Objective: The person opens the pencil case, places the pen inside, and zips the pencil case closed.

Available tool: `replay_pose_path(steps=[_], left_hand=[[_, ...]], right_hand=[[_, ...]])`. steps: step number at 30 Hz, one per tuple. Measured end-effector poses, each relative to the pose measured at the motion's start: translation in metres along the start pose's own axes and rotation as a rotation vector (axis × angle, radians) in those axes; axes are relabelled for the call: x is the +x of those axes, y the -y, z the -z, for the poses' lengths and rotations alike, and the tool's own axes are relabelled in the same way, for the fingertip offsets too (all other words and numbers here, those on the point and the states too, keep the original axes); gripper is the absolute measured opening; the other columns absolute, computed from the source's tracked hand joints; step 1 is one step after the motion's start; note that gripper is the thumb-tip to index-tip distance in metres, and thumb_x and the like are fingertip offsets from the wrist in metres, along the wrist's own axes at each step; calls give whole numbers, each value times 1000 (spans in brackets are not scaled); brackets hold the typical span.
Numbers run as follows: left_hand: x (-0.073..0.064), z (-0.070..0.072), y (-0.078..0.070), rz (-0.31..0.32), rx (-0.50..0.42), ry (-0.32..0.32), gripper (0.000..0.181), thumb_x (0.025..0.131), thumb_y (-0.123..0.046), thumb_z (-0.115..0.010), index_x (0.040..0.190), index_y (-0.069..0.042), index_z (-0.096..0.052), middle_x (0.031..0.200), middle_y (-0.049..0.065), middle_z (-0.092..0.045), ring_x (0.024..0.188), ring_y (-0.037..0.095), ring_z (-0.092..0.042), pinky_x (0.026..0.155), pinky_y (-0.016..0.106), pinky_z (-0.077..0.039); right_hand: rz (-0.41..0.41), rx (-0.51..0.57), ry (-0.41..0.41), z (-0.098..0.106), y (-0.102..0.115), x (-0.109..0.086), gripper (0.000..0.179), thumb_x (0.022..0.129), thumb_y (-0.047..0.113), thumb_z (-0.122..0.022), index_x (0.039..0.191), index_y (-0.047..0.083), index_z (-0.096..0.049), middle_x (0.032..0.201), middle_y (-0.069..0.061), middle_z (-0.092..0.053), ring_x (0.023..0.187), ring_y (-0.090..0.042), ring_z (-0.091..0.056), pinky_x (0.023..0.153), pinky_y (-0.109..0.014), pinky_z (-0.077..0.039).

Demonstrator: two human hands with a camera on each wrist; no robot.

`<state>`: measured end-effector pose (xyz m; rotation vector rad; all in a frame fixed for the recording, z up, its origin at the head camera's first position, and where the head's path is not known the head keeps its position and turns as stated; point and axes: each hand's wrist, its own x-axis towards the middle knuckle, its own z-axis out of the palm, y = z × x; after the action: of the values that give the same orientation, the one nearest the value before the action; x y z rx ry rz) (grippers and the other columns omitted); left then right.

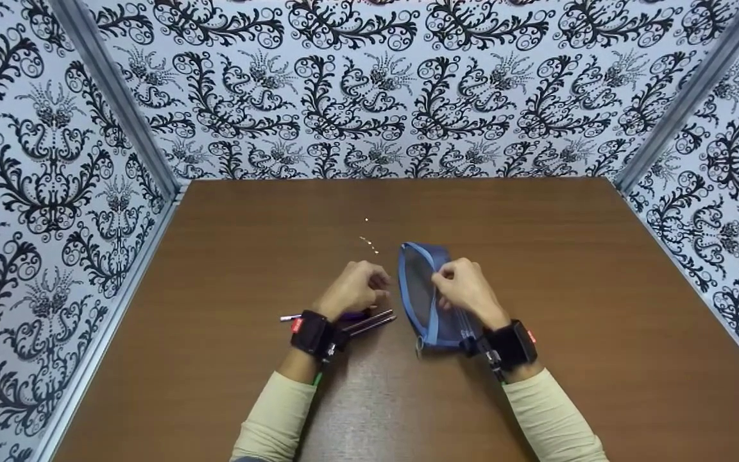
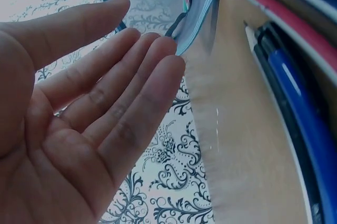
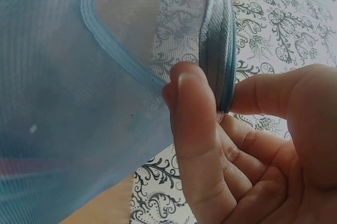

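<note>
A blue mesh zip pouch [image 1: 417,289] stands with its mouth spread, right of the table's middle. My right hand [image 1: 467,290] pinches its zipper edge between thumb and fingers; the right wrist view shows the blue zipper band [image 3: 217,40] in that grip. To the left of the pouch, my left hand [image 1: 355,289] hovers with loosely bent fingers and holds nothing. Under the left wrist lie several pens and pencils [image 1: 369,322], including a blue pen [image 2: 300,87] and a red one [image 2: 284,16]. Something pink shows through the mesh, too blurred to name.
The brown wooden table [image 1: 247,224] carries small bright spots of light [image 1: 369,242] beyond the pouch. Patterned black-and-white walls [image 1: 369,90] with grey metal posts [image 1: 119,96] enclose it at the back and sides.
</note>
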<state>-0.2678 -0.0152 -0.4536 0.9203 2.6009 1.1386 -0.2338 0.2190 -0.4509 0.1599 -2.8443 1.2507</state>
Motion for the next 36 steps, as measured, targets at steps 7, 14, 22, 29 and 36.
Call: replay_pose_path(steps=[7, 14, 22, 29, 36], left_hand=[[-2, 6, 4, 23, 55, -3, 20, 85, 0, -73, 104, 5, -71, 92, 14, -74, 86, 25, -71, 82, 36, -58], [-6, 13, 10, 59, 58, 7, 23, 84, -1, -73, 106, 6, -70, 99, 19, -73, 91, 29, -70, 86, 41, -57], [-9, 18, 15, 56, 101, 32, 25, 82, -1, -73, 106, 5, -71, 98, 19, -73, 91, 28, -69, 86, 41, -57], [-14, 21, 19, 72, 137, 67, 23, 83, -2, -74, 104, 6, -71, 98, 19, -73, 92, 29, -69, 86, 42, -57], [-24, 26, 27, 171, 180, 109, 13, 86, -7, -73, 98, -1, -73, 92, 10, -73, 88, 24, -67, 83, 40, -57]], right_hand=[[-8, 3, 0, 1, 1, -1, 23, 92, 10, -58, 76, 0, -72, 58, -5, -66, 45, -16, -63, 44, -28, -55], [-9, 0, 5, 1, 0, -1, 23, 92, 10, -58, 79, -2, -72, 59, -5, -66, 46, -17, -64, 45, -28, -55], [-18, 7, 5, 1, 1, 0, 25, 91, 10, -57, 73, 1, -70, 58, -5, -66, 45, -16, -64, 44, -27, -55], [-20, 3, 2, 1, 1, 0, 24, 91, 10, -57, 73, 1, -70, 57, -4, -65, 44, -15, -63, 44, -27, -55], [-28, 3, 1, 1, 2, 0, 23, 91, 10, -58, 75, 0, -71, 58, -4, -66, 45, -15, -63, 45, -28, -55]])
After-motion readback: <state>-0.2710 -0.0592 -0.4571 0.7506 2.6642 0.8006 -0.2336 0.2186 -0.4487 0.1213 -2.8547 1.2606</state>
